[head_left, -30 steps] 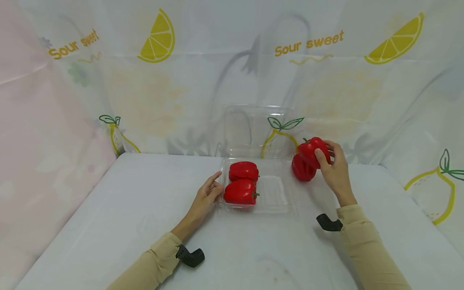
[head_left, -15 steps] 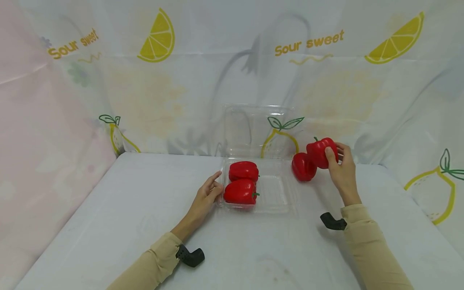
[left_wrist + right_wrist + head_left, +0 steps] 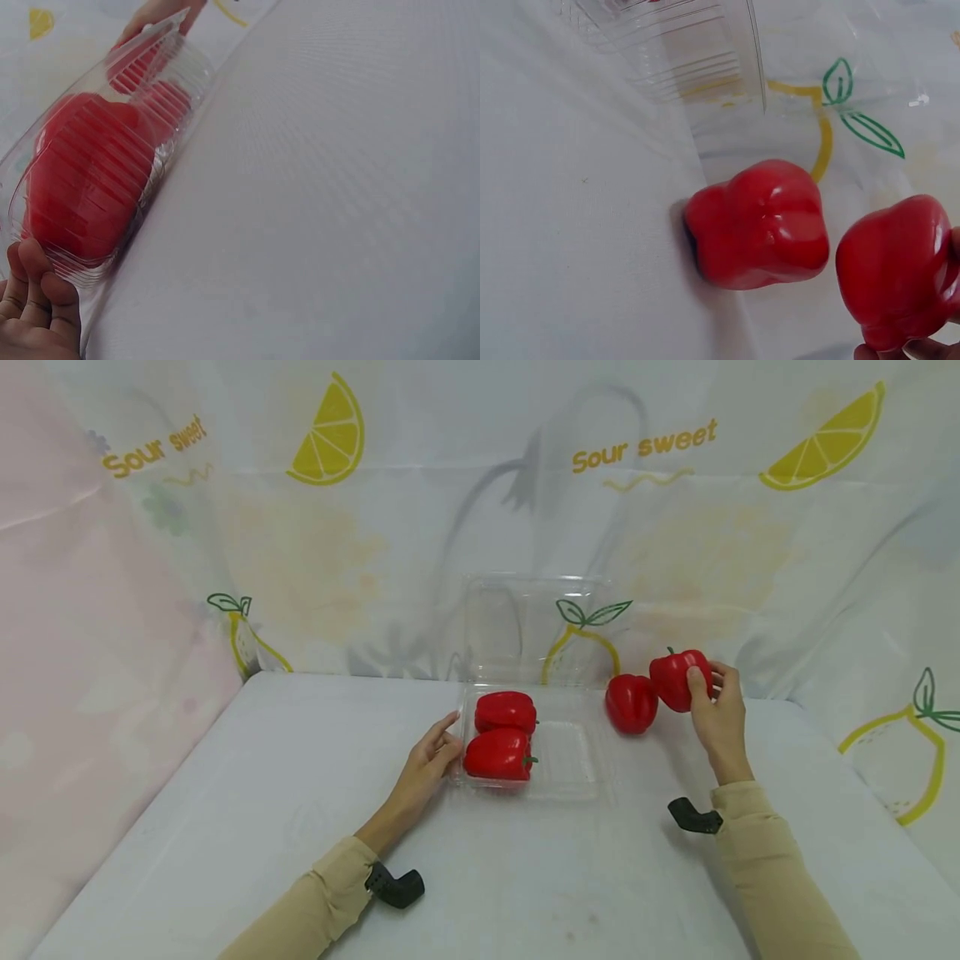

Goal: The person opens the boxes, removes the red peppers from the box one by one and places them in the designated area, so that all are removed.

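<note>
In the head view my right hand (image 3: 718,714) grips a red bell pepper (image 3: 675,681) by its right side, stem up, above the table. A second bell pepper (image 3: 632,704) rests on the table just left of it; the right wrist view shows a gap between the held pepper (image 3: 892,266) and the resting one (image 3: 761,225). My left hand (image 3: 426,768) touches the left side of a clear plastic container (image 3: 566,760), fingers loosely bent. Two more bell peppers, one behind (image 3: 504,712) and one in front (image 3: 497,755), lie in the container's left half.
The container's clear lid (image 3: 495,627) stands raised at the back, in front of a lemon-printed cloth (image 3: 405,552). A white table (image 3: 315,793) spreads under everything. Each sleeve carries a black wrist piece (image 3: 395,887).
My right hand has moved right with its bell pepper, away from above the resting one, which now shows fully. My left hand and the container have stayed put.
</note>
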